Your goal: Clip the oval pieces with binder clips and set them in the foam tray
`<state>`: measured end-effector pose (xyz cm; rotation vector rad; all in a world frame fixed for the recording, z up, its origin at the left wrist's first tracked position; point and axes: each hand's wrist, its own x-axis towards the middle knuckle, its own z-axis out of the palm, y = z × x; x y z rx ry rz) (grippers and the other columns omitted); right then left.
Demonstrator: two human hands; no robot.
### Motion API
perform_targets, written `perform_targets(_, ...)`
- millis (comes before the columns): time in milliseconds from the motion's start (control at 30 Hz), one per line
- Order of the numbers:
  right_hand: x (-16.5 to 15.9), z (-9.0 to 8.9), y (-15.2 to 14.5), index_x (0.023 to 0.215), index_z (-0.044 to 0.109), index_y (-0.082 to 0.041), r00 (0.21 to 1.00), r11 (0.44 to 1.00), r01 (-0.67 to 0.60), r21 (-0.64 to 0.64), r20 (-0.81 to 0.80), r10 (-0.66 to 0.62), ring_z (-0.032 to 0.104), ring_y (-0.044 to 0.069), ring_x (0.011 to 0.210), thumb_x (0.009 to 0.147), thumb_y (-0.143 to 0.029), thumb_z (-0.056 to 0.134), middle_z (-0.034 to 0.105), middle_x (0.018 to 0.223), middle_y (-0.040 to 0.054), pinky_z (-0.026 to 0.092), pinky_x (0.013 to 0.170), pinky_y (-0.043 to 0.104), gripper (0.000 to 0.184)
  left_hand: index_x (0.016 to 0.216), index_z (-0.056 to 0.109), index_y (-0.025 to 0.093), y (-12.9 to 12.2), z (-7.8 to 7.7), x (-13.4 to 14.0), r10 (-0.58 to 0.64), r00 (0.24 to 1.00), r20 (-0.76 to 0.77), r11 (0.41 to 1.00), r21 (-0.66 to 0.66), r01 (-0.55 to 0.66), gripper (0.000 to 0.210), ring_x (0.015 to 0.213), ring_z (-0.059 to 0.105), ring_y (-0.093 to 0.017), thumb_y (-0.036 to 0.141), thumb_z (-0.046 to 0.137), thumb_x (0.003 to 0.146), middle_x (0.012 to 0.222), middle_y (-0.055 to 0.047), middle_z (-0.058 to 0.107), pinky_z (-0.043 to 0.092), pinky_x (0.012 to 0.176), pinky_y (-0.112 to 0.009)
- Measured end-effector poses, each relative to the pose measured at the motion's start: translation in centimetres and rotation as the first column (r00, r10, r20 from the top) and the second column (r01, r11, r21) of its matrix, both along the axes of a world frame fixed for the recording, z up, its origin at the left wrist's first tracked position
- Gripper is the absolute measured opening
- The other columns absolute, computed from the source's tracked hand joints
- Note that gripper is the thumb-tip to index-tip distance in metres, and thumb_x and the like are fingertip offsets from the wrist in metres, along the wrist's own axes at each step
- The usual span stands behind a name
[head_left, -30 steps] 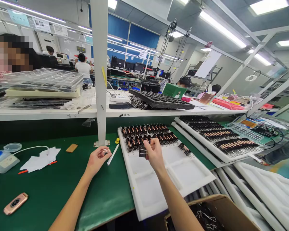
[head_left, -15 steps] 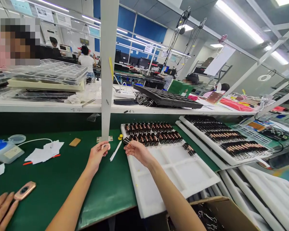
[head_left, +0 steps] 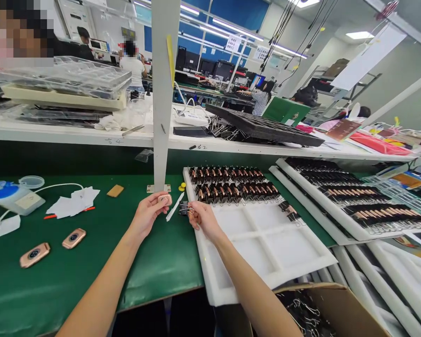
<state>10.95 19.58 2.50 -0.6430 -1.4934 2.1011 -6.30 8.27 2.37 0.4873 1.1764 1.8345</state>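
Note:
My left hand [head_left: 150, 213] is closed on a small rose-gold case [head_left: 165, 200], pinched between thumb and fingers above the green mat. Just to the right, my right hand [head_left: 204, 219] grips a black binder clip [head_left: 184, 208] by its wire handles, the clip's jaw side toward my left hand. A gap separates the clip from the case. At the left of the mat lie two similar rose-gold cases, a nearer one [head_left: 35, 255] and a farther one [head_left: 74, 238], each with a dark round centre.
A white foam tray [head_left: 228, 285] holds rows of clipped cases; another filled tray [head_left: 310, 220] stands to its right. An open carton [head_left: 347, 304] of binder clips sits below. A post [head_left: 161, 107] rises behind my hands. A white pen-like stick [head_left: 175, 206] lies between them.
Another person's hand has left the lower left, and two rose-gold cases now show there instead of one. My view has shifted; both my hands still hold the case and clip.

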Motion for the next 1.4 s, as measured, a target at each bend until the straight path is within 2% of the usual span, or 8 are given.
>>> perform_targets(800,0.1,-1.9,-0.4,0.113,0.070,-0.016,0.997,0.955,0.008,0.297,0.073,-0.031,0.046,0.007,0.046,0.090,-0.059,0.062,0.056,0.071,-0.0035,0.038,0.043,0.023,0.049,0.105,0.079,0.011,0.3,-0.7,0.5,-0.086,0.983,-0.162,0.990,-0.124,0.066,0.056,0.057,0.065,-0.018,0.038,0.096,0.059,0.072,-0.007,0.075,0.058,0.059,-0.034)
perform_targets(1000,0.4,1.0,-1.8,0.119,0.067,-0.019,0.981,0.921,0.087,0.379,0.131,-0.146,0.058,0.013,0.060,0.092,-0.055,0.060,0.066,0.082,0.0020,0.048,0.053,0.027,0.046,0.109,0.076,0.011,0.2,-0.3,0.6,-0.080,0.985,-0.151,0.991,-0.114,0.064,0.060,0.056,0.064,-0.016,0.038,0.096,0.059,0.071,-0.006,0.074,0.056,0.060,-0.032)
perform_targets(1067,3.0,2.0,-3.2,0.125,0.064,-0.022,0.937,0.794,0.242,0.558,0.077,-0.340,0.065,0.019,0.081,0.094,-0.045,0.061,0.071,0.101,0.0079,0.055,0.071,0.033,0.039,0.114,0.073,0.013,0.1,0.0,0.5,-0.068,0.989,-0.128,0.995,-0.087,0.057,0.063,0.055,0.062,-0.014,0.037,0.095,0.060,0.073,-0.004,0.074,0.055,0.060,-0.029)
perform_targets(1133,7.6,1.9,-4.9,0.123,0.064,-0.023,0.815,0.520,0.454,0.723,-0.100,-0.571,0.066,0.023,0.095,0.096,-0.037,0.059,0.070,0.110,0.0111,0.054,0.085,0.040,0.030,0.116,0.071,0.015,-0.1,0.3,0.3,-0.040,0.993,-0.109,0.998,-0.058,0.034,0.063,0.054,0.059,-0.012,0.037,0.095,0.062,0.077,-0.003,0.074,0.052,0.056,-0.027)
perform_targets(1233,17.0,-0.9,-7.0,0.103,0.064,-0.022,0.435,0.043,0.684,0.728,-0.359,-0.826,0.066,0.025,0.083,0.091,-0.038,0.065,0.067,0.090,0.0082,0.053,0.078,0.042,0.020,0.114,0.071,0.016,-0.2,0.4,0.0,0.020,0.996,-0.087,1.000,-0.021,-0.021,0.060,0.057,0.059,-0.012,0.038,0.093,0.063,0.084,-0.004,0.075,0.047,0.052,-0.024)
perform_targets(1267,20.2,-2.4,-7.4,0.101,0.063,-0.021,0.293,-0.021,0.694,0.720,-0.309,-0.905,0.065,0.026,0.080,0.089,-0.041,0.067,0.067,0.087,0.0081,0.052,0.076,0.043,0.023,0.113,0.072,0.017,-0.2,0.4,0.0,0.041,0.996,-0.074,0.999,-0.011,-0.042,0.059,0.061,0.062,-0.013,0.039,0.093,0.063,0.086,-0.004,0.075,0.047,0.053,-0.023)
perform_targets(1333,26.1,-5.8,-7.8,0.100,0.063,-0.022,0.134,0.092,0.636,0.766,0.008,-0.991,0.067,0.029,0.080,0.087,-0.048,0.065,0.068,0.087,0.0099,0.053,0.076,0.046,0.029,0.113,0.072,0.018,-0.2,0.4,-0.2,0.076,0.996,-0.041,0.997,-0.005,-0.076,0.057,0.071,0.067,-0.017,0.039,0.092,0.063,0.089,-0.004,0.075,0.050,0.058,-0.024)
perform_targets(1400,30.5,-9.5,-8.0,0.090,0.066,-0.023,0.135,0.387,0.496,0.777,0.372,-0.918,0.069,0.034,0.079,0.080,-0.056,0.064,0.072,0.084,0.0124,0.055,0.075,0.051,0.034,0.114,0.071,0.019,-0.3,0.4,-0.2,0.088,0.996,-0.017,0.996,-0.021,-0.088,0.057,0.076,0.070,-0.019,0.039,0.091,0.064,0.088,-0.004,0.074,0.053,0.063,-0.026)
